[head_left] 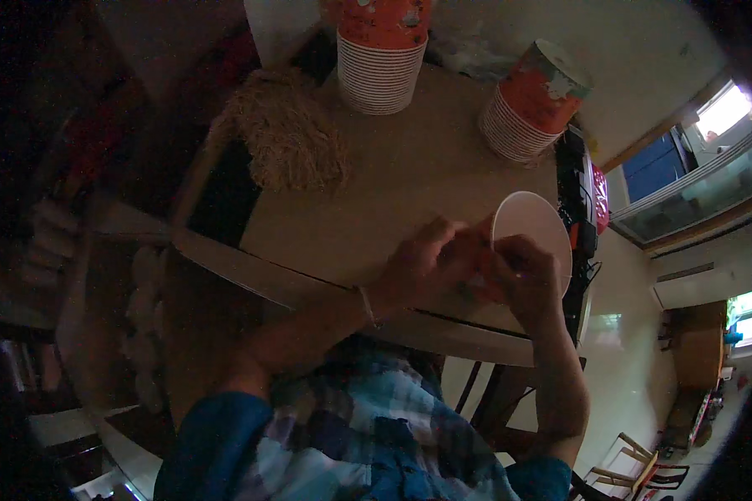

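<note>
A large paper bucket (pixel 545 224), white inside and orange outside, is tipped so that its mouth faces right, above the front right part of the table. My left hand (pixel 422 265) is closed against its outer wall, fingers bent. The fingers of my right hand (pixel 522 275) curl over the bucket's rim, some inside the mouth, pinching at the wall. Whether a small thing lies between the fingertips is hidden by shadow and by the hands.
The brown tabletop (pixel 401 179) holds a tall stack of nested paper buckets (pixel 382 71) at the back and a tilted second stack (pixel 530 104) at back right. A bundle of brown fibre strands (pixel 288 134) lies left. Dark equipment (pixel 575 184) lines the right edge.
</note>
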Available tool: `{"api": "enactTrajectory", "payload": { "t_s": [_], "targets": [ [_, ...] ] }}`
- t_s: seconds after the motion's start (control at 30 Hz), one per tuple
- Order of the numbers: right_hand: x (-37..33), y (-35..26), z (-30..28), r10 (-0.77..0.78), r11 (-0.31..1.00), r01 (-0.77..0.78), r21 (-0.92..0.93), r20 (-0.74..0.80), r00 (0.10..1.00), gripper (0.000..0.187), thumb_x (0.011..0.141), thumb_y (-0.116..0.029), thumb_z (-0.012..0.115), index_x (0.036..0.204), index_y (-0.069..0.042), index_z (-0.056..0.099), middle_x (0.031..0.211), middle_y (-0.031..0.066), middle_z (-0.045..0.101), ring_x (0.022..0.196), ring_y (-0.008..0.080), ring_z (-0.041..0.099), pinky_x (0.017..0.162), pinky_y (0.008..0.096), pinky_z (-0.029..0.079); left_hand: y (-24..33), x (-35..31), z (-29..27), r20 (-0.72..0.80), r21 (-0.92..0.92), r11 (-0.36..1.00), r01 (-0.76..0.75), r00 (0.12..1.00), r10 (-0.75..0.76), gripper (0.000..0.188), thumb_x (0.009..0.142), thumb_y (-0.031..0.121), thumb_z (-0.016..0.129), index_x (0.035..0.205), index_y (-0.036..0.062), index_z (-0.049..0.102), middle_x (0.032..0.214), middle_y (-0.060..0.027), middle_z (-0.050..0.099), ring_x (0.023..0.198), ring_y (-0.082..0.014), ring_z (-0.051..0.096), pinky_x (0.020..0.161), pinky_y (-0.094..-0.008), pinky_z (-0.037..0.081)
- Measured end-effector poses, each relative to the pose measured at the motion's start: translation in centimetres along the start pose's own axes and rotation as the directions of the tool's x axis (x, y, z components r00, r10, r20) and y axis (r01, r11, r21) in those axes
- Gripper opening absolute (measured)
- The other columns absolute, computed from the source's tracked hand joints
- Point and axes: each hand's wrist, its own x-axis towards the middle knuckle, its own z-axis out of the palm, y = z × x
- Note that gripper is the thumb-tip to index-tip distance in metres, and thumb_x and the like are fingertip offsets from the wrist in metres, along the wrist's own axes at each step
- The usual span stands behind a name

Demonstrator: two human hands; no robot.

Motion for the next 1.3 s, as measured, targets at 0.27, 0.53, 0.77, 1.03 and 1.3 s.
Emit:
{"api": "enactTrajectory", "payload": {
  "t_s": [0.27, 0.53, 0.77, 1.03, 1.3],
  "targets": [
    [-0.2, -0.2, 0.8, 0.007, 1.0, -0.007, -0.011, -0.01, 1.0, 0.014, 0.085, -0.013, 0.069, 0.092, -0.002, 0.068, 0.089, 0.0128, 0.071, 0.084, 0.0218, 0.07, 0.074, 0.0328, 0.055, -0.7, -0.1, 0.6, 0.054, 0.046, 0.999, -0.023, 0.998, 0.021, 0.018, 0.092, 0.02, 0.059, 0.1, 0.004, 0.057, 0.094, -0.0171, 0.057, 0.088, -0.034, 0.061, 0.076, -0.0405, 0.049],
    [-0.3, 0.0, 1.4, -0.047, 0.995, 0.044, -0.094, -0.039, 0.998, 0.013, 0.083, -0.012, 0.068, 0.093, -0.003, 0.069, 0.088, 0.0137, 0.07, 0.08, 0.0235, 0.071, 0.07, 0.0342, 0.055, -0.8, -0.4, 0.7, 0.047, 0.025, 0.998, -0.05, 0.998, 0.048, 0.013, 0.093, 0.016, 0.056, 0.099, 0.0046, 0.055, 0.093, -0.0146, 0.059, 0.088, -0.0324, 0.062, 0.075, -0.0378, 0.049],
    [-0.1, -0.2, 1.7, -0.017, 0.998, 0.017, -0.056, 0.01, 1.0, 0.013, 0.084, -0.015, 0.068, 0.09, -0.003, 0.068, 0.089, 0.0151, 0.07, 0.082, 0.0257, 0.071, 0.07, 0.0342, 0.055, -3.6, -1.0, 1.0, 0.065, -0.162, 0.97, 0.182, 0.983, -0.174, 0.017, 0.095, 0.019, 0.054, 0.103, 0.0038, 0.053, 0.104, -0.018, 0.062, 0.094, -0.0339, 0.064, 0.08, -0.0364, 0.051],
    [0.1, 0.5, 2.1, -0.082, 0.987, 0.077, -0.141, -0.026, 0.996, 0.018, 0.083, -0.023, 0.068, 0.09, -0.006, 0.068, 0.088, 0.013, 0.069, 0.08, 0.028, 0.07, 0.068, 0.0367, 0.054, -0.4, -0.4, 0.1, 0.076, 0.283, 0.955, -0.089, 0.995, 0.07, 0.014, 0.092, 0.017, 0.055, 0.095, 0.0045, 0.05, 0.089, -0.0206, 0.056, 0.084, -0.043, 0.058, 0.07, -0.0498, 0.048],
    [0.0, 0.3, 2.0, 0.002, 0.992, 0.0, -0.124, 0.016, 1.0, 0.02, 0.085, -0.025, 0.067, 0.094, -0.008, 0.068, 0.088, 0.0126, 0.069, 0.08, 0.0262, 0.07, 0.069, 0.0352, 0.053, -1.1, -0.3, 0.2, 0.154, 0.088, 0.988, 0.128, 0.978, -0.14, 0.012, 0.09, 0.014, 0.056, 0.093, 0.003, 0.053, 0.086, -0.0225, 0.061, 0.08, -0.0388, 0.063, 0.069, -0.0449, 0.05]
  ]
}}
